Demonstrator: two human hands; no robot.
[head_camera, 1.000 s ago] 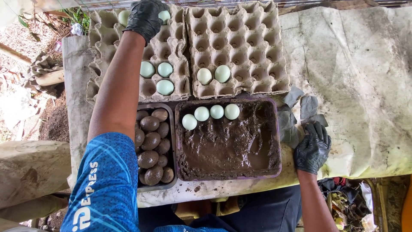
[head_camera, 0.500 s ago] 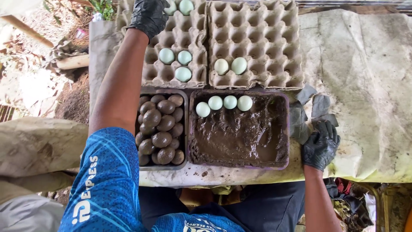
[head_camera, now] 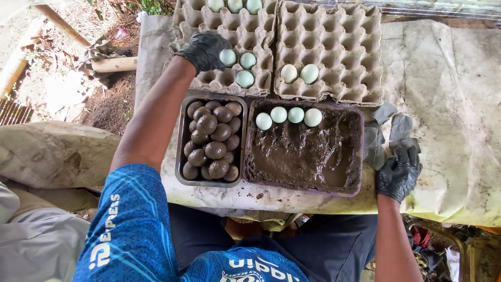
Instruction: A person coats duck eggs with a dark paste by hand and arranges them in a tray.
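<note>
Gripping a pale egg [head_camera: 227, 57], the left hand [head_camera: 204, 50] half hides it; right hand [head_camera: 397, 171] rests curled, empty.

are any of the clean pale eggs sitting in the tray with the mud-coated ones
No, the metal tray holds only mud-coated eggs; the pale eggs lie in the mud tray.

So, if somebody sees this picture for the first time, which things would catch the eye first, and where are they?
Probably the tray of wet brown mud in the middle, with four pale eggs lined along its far edge. Left of it, a metal tray holds mud-coated eggs. Beyond both, the gloved left hand touches a pale egg in a cardboard egg carton; the gloved right hand rests near the mud tray's right edge.
</note>
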